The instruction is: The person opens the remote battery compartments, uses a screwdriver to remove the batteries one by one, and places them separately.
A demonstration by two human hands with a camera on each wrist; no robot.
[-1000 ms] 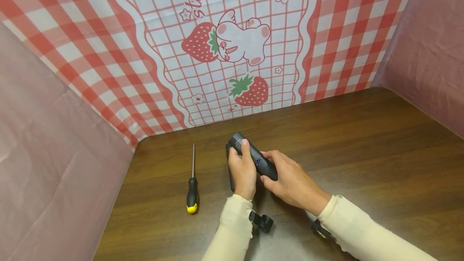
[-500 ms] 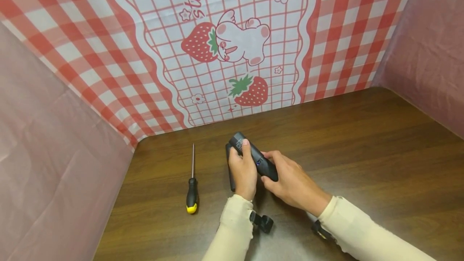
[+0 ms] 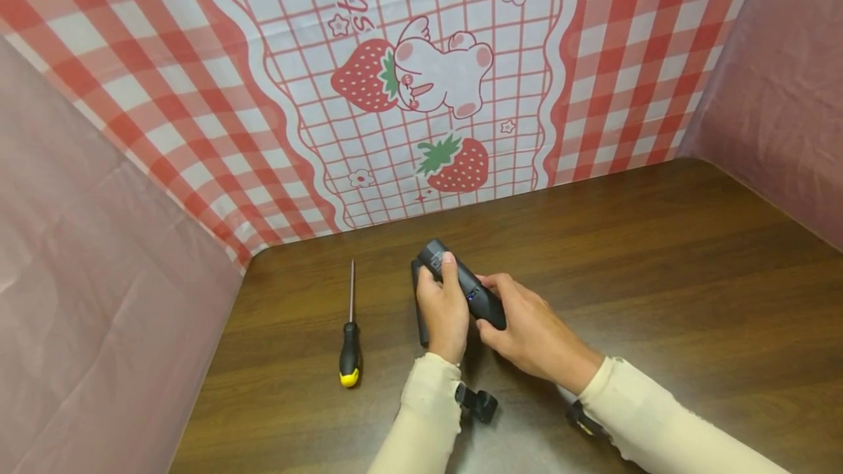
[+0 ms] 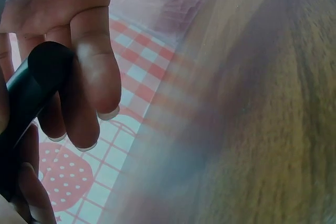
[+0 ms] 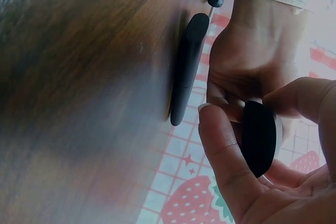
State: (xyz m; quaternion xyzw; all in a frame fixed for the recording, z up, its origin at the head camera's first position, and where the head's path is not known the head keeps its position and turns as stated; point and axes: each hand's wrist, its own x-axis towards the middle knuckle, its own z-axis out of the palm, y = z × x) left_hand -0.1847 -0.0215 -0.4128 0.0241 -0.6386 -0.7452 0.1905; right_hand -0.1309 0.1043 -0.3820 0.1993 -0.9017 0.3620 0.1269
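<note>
I see a black, elongated device with a rounded far end, a pale label near that end and a small blue light midway along its top; it is held tilted just above the brown table, near the table's back-left part, its far end pointing away and to the left; beneath it, lying flat on the wood, I note a separate long black cover piece; in the right wrist view this piece rests on the table apart from the hands. My left hand wraps the device's far half, thumb laid along the top near the label, fingers curled round the underside; my right hand grips the near end, fingers and thumb curled round its rounded butt; both hands are closed on it. A black-and-yellow screwdriver lies well left of the left hand, shaft pointing toward the strawberry-print backdrop.
</note>
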